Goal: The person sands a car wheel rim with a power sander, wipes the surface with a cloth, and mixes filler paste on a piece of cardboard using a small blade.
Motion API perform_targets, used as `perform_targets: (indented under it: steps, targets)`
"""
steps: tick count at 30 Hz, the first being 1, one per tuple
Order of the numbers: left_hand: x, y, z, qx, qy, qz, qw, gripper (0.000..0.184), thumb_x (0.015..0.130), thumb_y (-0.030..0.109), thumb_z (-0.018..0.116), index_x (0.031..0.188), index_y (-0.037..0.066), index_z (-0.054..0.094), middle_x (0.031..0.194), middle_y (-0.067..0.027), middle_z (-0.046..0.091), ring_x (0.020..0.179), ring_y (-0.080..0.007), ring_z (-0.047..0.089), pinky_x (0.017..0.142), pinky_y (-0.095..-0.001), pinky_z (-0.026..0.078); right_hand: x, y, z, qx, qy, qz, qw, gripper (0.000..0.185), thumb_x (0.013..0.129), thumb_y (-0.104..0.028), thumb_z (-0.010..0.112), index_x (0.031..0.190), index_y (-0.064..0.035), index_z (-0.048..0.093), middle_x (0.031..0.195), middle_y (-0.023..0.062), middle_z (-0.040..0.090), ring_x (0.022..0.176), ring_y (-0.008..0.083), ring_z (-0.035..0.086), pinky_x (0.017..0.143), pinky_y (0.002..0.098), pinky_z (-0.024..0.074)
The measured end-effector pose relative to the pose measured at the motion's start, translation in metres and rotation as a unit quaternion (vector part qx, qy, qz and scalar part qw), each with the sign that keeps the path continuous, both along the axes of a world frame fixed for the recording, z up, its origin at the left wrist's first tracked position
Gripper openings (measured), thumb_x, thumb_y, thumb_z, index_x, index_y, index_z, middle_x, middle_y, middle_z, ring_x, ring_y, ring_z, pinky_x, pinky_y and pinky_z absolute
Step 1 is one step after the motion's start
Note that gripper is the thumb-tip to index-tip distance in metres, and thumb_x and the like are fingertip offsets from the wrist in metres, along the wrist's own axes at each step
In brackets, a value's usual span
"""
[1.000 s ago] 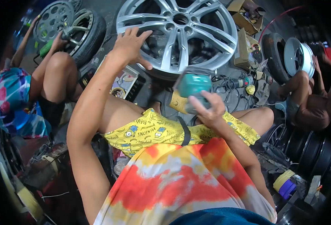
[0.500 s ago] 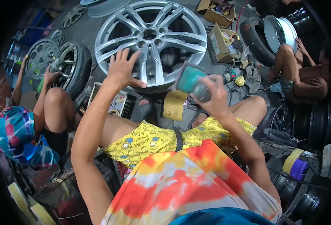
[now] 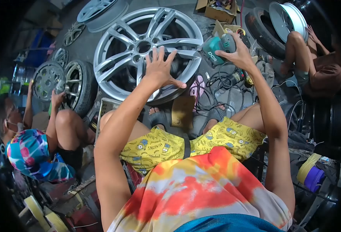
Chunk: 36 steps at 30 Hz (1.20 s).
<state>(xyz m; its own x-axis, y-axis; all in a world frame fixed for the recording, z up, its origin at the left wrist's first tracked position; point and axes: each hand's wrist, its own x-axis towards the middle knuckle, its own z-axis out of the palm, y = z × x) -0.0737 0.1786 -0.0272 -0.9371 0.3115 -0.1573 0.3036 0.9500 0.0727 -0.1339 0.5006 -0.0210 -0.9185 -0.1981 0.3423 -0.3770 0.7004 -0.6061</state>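
A dark grey floor (image 3: 87, 50) runs under the whole scene, scuffed and matte. Loose wheel rims (image 3: 100, 14) lie on it at far left; at far right sit an open cardboard box (image 3: 216, 15) and a worn tyre (image 3: 251, 29). Near right, dark wheels (image 3: 329, 120) crowd together behind yellow and purple rolls (image 3: 315, 179). Light falls brightest across the middle; both sides sink into shadow, a dim blue surface (image 3: 36, 41) at left being too dark to identify.

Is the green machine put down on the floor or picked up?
Picked up: the green machine is gripped in the right hand, well above the floor. Whether it is running, I cannot tell.
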Motion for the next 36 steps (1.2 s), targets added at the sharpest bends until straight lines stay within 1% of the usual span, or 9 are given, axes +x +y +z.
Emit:
perform_targets:
  steps: [3, 8, 15, 17, 20, 27, 29, 32, 36]
  targets:
    - [-0.022, 0.022, -0.008, 0.022, -0.012, 0.006, 1.0, 0.145, 0.045, 0.086, 0.078, 0.162, 0.018, 0.026, 0.164, -0.0281, 0.019, 0.152, -0.0508, 0.012, 0.12, -0.066, 0.016, -0.006, -0.001, -0.002, -0.014, 0.001, 0.004, 1.0, 0.088, 0.07, -0.05, 0.089, 0.136, -0.0041, 0.054, 0.126, 0.0212, 0.063, 0.119, 0.0369, 0.061, 0.101, 0.0448, 0.0475]
    - [-0.043, 0.03, -0.027, 0.064, 0.094, 0.023, 0.993, 0.121, 0.066, 0.087, 0.066, 0.161, 0.021, 0.028, 0.163, -0.0291, 0.022, 0.151, -0.0502, 0.017, 0.119, -0.0656, 0.02, -0.025, -0.008, -0.004, 0.058, 0.091, -0.073, 0.991, 0.085, 0.072, -0.048, 0.087, 0.138, -0.007, 0.053, 0.132, 0.0189, 0.06, 0.12, 0.0377, 0.06, 0.102, 0.0443, 0.0488]
    - [-0.027, 0.018, -0.01, 0.027, 0.003, -0.058, 0.998, 0.138, 0.052, 0.085, 0.077, 0.161, 0.018, 0.027, 0.164, -0.0284, 0.02, 0.15, -0.0526, 0.017, 0.117, -0.0675, 0.02, -0.033, 0.007, 0.007, 0.067, 0.073, -0.115, 0.988, 0.084, 0.069, -0.043, 0.088, 0.138, -0.0101, 0.054, 0.127, 0.0166, 0.058, 0.117, 0.0399, 0.06, 0.098, 0.0484, 0.0496]
    - [-0.031, 0.021, -0.012, 0.024, 0.015, -0.052, 0.998, 0.134, 0.055, 0.085, 0.075, 0.16, 0.017, 0.028, 0.163, -0.028, 0.022, 0.15, -0.0517, 0.019, 0.117, -0.0678, 0.022, -0.027, 0.008, 0.016, 0.018, 0.095, -0.079, 0.992, 0.08, 0.068, -0.044, 0.088, 0.134, -0.009, 0.057, 0.125, 0.0161, 0.059, 0.117, 0.039, 0.06, 0.099, 0.0476, 0.0492]
    - [-0.049, 0.022, -0.023, 0.078, 0.134, -0.019, 0.988, 0.111, 0.073, 0.084, 0.063, 0.158, 0.018, 0.034, 0.161, -0.0284, 0.028, 0.147, -0.0529, 0.025, 0.115, -0.0669, 0.027, -0.017, 0.003, 0.018, 0.025, 0.089, -0.051, 0.994, 0.077, 0.069, -0.042, 0.088, 0.131, -0.0069, 0.059, 0.127, 0.0165, 0.061, 0.119, 0.0361, 0.06, 0.102, 0.0449, 0.0474]
    - [-0.046, 0.019, -0.025, 0.101, 0.053, -0.068, 0.991, 0.102, 0.085, 0.08, 0.054, 0.152, 0.004, 0.042, 0.163, -0.0279, 0.023, 0.149, -0.0484, 0.025, 0.114, -0.0644, 0.03, -0.001, -0.011, 0.022, -0.005, -0.01, -0.002, 1.0, 0.078, 0.069, -0.037, 0.089, 0.132, -0.0049, 0.056, 0.128, 0.0179, 0.06, 0.119, 0.037, 0.06, 0.102, 0.0444, 0.0469]
    - [-0.039, 0.025, -0.019, 0.086, 0.094, -0.098, 0.987, 0.089, 0.091, 0.071, 0.056, 0.146, 0.001, 0.05, 0.159, -0.0295, 0.032, 0.146, -0.048, 0.032, 0.114, -0.0578, 0.035, -0.003, -0.007, 0.023, 0.043, -0.002, -0.054, 0.998, 0.077, 0.068, -0.034, 0.088, 0.133, -0.0086, 0.055, 0.132, 0.0186, 0.057, 0.118, 0.04, 0.06, 0.098, 0.0475, 0.0498]
    - [-0.035, 0.039, 0.004, 0.233, 0.06, -0.117, 0.963, 0.059, 0.097, 0.045, 0.064, 0.133, -0.002, 0.061, 0.141, -0.0259, 0.055, 0.132, -0.041, 0.052, 0.111, -0.0436, 0.042, -0.004, 0.006, 0.025, 0.086, -0.01, -0.078, 0.993, 0.076, 0.067, -0.032, 0.088, 0.133, -0.0127, 0.055, 0.136, 0.0187, 0.053, 0.116, 0.0426, 0.06, 0.096, 0.0505, 0.0516]
    - [-0.04, 0.063, 0.029, 0.323, 0.055, -0.147, 0.933, 0.051, 0.095, 0.036, 0.069, 0.13, -0.001, 0.063, 0.128, -0.0217, 0.062, 0.118, -0.0375, 0.06, 0.102, -0.0434, 0.048, 0.01, 0.019, 0.025, 0.051, 0.045, -0.074, 0.995, 0.074, 0.066, -0.034, 0.088, 0.13, -0.0205, 0.054, 0.116, 0.0146, 0.056, 0.097, 0.0446, 0.066, 0.082, 0.0536, 0.0535]
